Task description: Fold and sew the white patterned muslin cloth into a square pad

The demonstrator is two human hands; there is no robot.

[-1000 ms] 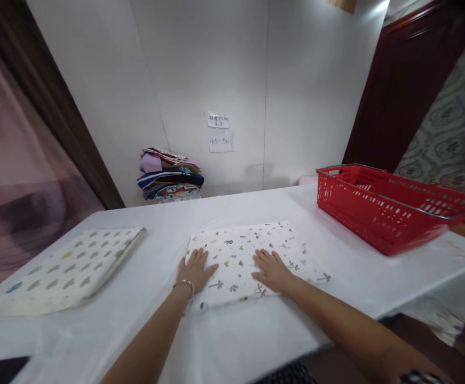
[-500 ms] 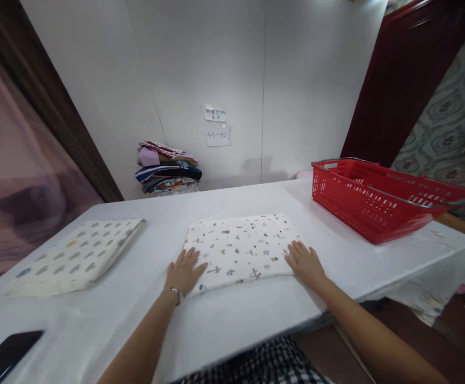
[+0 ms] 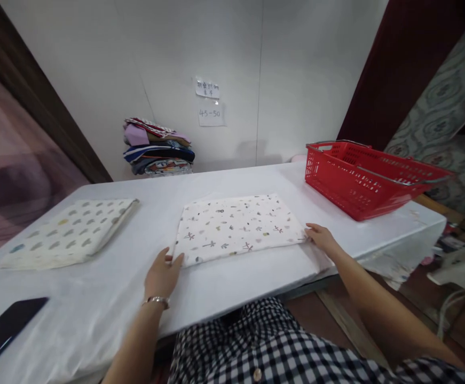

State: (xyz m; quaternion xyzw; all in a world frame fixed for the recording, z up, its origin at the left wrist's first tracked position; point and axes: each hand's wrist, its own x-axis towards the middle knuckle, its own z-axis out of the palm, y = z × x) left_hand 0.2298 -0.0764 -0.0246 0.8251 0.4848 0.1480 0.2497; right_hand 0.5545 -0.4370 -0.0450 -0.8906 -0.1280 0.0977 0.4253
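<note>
A folded white cloth with small printed motifs (image 3: 238,228) lies flat in the middle of the white table (image 3: 232,178). My left hand (image 3: 160,274) rests at its near left corner with the fingers stretched toward the edge, open. My right hand (image 3: 322,238) touches the cloth's near right corner, fingers extended and flat on the table. Neither hand holds anything. A bracelet shows on my left wrist.
A second folded cloth with grey spots (image 3: 68,238) lies at the left. A red plastic basket (image 3: 368,177) stands at the right end. A pile of folded fabrics (image 3: 158,147) sits against the back wall. A dark phone (image 3: 4,333) lies at the near left edge.
Both hands slid outward from the top of the cloth to its near corners. The camera pulled back and tilted down, so my checked shirt now shows.
</note>
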